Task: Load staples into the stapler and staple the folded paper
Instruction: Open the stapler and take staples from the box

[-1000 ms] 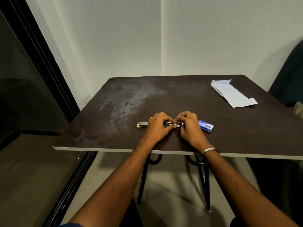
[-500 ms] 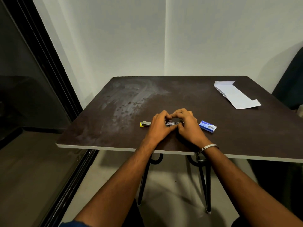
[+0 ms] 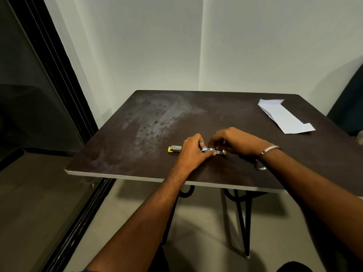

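A small yellow and metal stapler (image 3: 213,150) lies opened flat near the table's front edge, its yellow end (image 3: 173,149) sticking out to the left. My left hand (image 3: 193,152) presses down on its middle. My right hand (image 3: 235,142) hovers over the metal channel on the right, fingertips pinched at the channel; whether they hold staples I cannot tell. The folded white paper (image 3: 284,116) lies at the far right of the table, apart from both hands. The blue staple box is hidden behind my right hand.
The dark brown table (image 3: 137,154) has a pale front edge and black metal legs below. A dark sliding door frame (image 3: 59,79) runs along the left. A dark seat back (image 3: 349,99) stands at the right edge.
My right hand has lifted and shifted right over the stapler's channel, covering the blue staple box. The left hand stays on the stapler. The camera view moved slightly.
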